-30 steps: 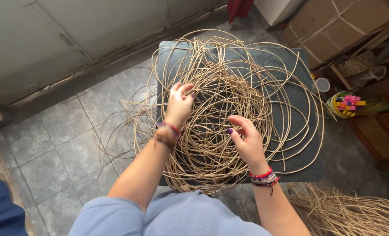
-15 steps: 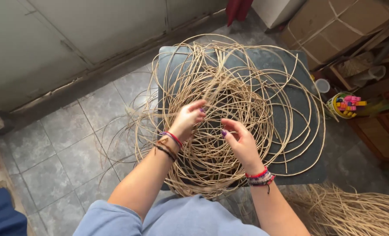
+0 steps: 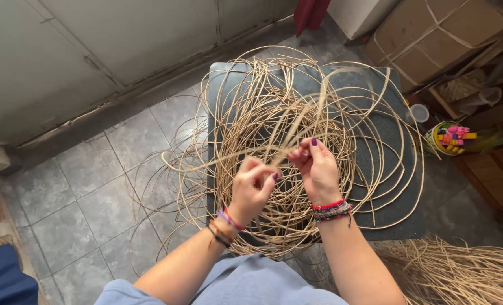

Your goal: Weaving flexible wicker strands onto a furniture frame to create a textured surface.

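From the head camera, both hands are at the centre of the frame, working over a big loose tangle of cane strands (image 3: 285, 141). The tangle sits on a dark mat (image 3: 387, 186) laid over a low surface, and its loops spill past the mat's left edge onto the grey floor tiles (image 3: 93, 197).

The left hand (image 3: 251, 189) is curled shut, fingers folded around a strand or two just left of centre. The right hand (image 3: 316, 169) is pinching too, thumb and fingertips closed on a thin bunch of strands that rises up and away toward the top of the frame. The two hands are close, nearly touching.

The cane looks light and springy: the loops hold wide open curves instead of lying flat, so they would likely spring back when let go. It looks thin and smooth, probably liable to slide through a loose pinch, and a sharp bend might kink it. A firm pinch on a single strand near where it leaves the tangle looks like the surest hold, since grabbing a handful would drag the whole nest along.

At lower right lies another heap of straw-coloured fibre (image 3: 460, 271). A small tub of coloured bits (image 3: 449, 138) sits at the right edge, and tied cardboard boxes (image 3: 438, 39) fill the upper right.
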